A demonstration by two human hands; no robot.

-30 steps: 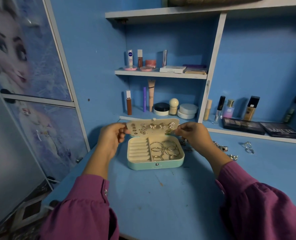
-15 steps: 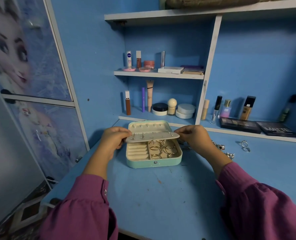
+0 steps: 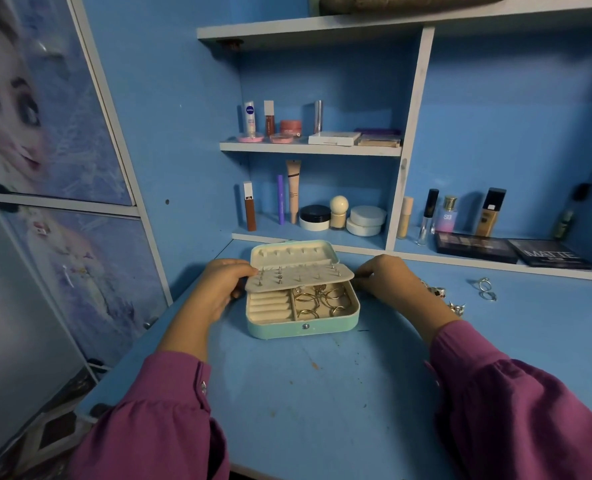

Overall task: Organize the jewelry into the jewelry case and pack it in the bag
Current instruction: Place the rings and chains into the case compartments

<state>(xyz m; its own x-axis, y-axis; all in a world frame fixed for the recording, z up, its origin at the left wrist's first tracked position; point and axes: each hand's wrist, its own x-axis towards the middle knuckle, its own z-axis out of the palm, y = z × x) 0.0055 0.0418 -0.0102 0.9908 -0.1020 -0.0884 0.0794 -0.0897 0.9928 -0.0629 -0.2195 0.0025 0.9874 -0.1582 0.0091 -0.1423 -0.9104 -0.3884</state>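
On the blue desk [image 3: 287,410], just near of the shelf unit, sits the mint jewelry case [image 3: 303,327] with its lid [image 3: 292,252] thrown open toward the far side. Both hands hold the cream earring panel [image 3: 299,280] by its short ends: the left hand [image 3: 220,289] pinches the left end with curled fingers, and the right hand [image 3: 388,275] pinches the right end the same way. Held so, the panel stays level and face down, its earring posts pointing up, which would keep the studs from snagging as it settles over the tray. It hovers across the far half of the case, between the two hands, above the gold rings [image 3: 322,299] in the right compartment; the ring rolls [image 3: 270,306] on the left look bare. Whether the panel touches the case rim I cannot tell. To the right, well apart from the case, lie loose silver pieces [image 3: 485,289] on the desk, so sorting seems unfinished. No bag is clearly in view.
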